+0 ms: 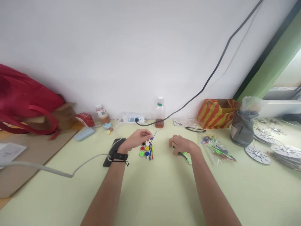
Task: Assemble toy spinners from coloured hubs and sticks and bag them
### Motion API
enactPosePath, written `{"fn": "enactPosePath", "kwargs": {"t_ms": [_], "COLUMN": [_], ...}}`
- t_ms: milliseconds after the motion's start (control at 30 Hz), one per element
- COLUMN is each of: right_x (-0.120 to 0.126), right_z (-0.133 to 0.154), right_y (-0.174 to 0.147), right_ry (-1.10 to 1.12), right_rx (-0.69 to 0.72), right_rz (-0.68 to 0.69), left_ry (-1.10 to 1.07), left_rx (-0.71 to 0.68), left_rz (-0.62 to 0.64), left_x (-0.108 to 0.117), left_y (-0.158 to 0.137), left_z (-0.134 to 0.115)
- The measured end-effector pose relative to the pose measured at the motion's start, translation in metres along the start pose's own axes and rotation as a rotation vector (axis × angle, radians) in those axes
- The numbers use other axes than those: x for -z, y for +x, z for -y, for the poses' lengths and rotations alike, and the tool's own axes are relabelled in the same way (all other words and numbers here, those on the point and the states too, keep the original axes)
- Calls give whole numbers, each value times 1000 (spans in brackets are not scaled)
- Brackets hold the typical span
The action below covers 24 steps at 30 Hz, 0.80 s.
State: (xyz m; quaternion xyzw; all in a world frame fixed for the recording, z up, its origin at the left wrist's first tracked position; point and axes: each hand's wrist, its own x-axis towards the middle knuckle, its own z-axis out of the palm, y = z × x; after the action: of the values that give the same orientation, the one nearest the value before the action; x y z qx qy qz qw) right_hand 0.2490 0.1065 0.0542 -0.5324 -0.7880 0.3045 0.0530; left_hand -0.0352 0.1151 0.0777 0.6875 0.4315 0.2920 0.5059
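Note:
My left hand (pixel 138 138), with a dark watch at the wrist, pinches a thin blue plastic strip (pixel 154 135) between thumb and fingertips. Below it on the table lie several small round pieces, among them a yellow disc (pixel 147 148) and a green disc (pixel 141 154). Beside these discs runs a row of thin coloured strips (pixel 151 152) in blue, yellow, red and green. My right hand (pixel 180 144) is low over the table, its fingers curled downward and closed. A small dark bit shows at its fingertips, too small to name. Partly under that hand lie green, white and black pieces (pixel 188 158).
A phone (pixel 108 157) with a cable lies left of my left hand. Behind stand a power strip (pixel 133 118) and a bottle (pixel 160 113). Rightward are bagged coloured parts (pixel 218 149), a striped bag (pixel 217 114), a grey bag (pixel 242 128) and slotted white discs (pixel 258 155).

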Motion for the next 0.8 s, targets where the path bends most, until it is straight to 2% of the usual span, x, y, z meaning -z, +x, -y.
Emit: {"fn": "enactPosePath", "kwargs": {"t_ms": [67, 133, 267, 400, 567, 700, 800], "right_x": [4, 3, -12, -26, -23, -19, -20], "right_z": [5, 18, 47, 57, 55, 56, 47], "right_y": [-1, 3, 17, 27, 21, 16, 18], "right_ry": [113, 321, 756, 924, 881, 535, 305], "right_rx": [63, 118, 216, 242, 229, 118, 7], "right_rz": [-178, -275, -127, -127, -41, -84, -96], "left_ry": [-29, -71, -84, -33, 7, 61, 234], "left_rx": [3, 11, -39, -88, -126, -184, -207], "left_rz": [-10, 14, 37, 32, 77, 73, 25], "left_x": [2, 1, -7, -14, -18, -27, -33], "left_y": [2, 3, 5, 6, 5, 5, 8], "left_z": [5, 8, 7, 7, 4, 4, 9]}}
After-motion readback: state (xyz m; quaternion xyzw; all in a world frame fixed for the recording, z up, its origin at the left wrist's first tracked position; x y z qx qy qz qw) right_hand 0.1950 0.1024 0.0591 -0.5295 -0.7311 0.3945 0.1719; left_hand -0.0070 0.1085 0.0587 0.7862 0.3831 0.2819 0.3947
